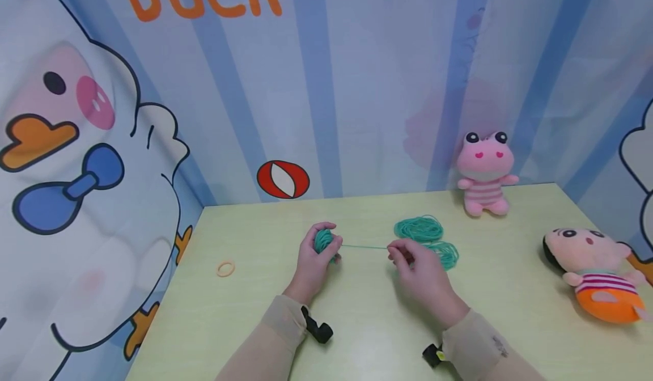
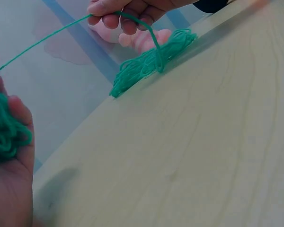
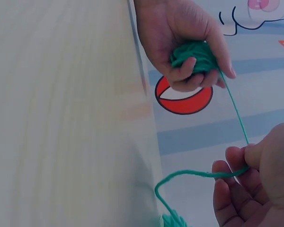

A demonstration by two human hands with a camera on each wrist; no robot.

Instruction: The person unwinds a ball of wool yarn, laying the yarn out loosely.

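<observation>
The left hand (image 1: 312,265) curls round a green yarn ball (image 1: 322,240), while the right hand (image 1: 422,272) pinches its taut strand (image 1: 364,247). Just beyond, loose loops (image 1: 419,229) lie on the table (image 1: 357,330); a hard tug could tangle them.

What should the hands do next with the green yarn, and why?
Probably the right hand should wrap the stretched green strand it pinches once around the round green yarn ball in the left hand, because loose green yarn loops lie unwound.
</observation>
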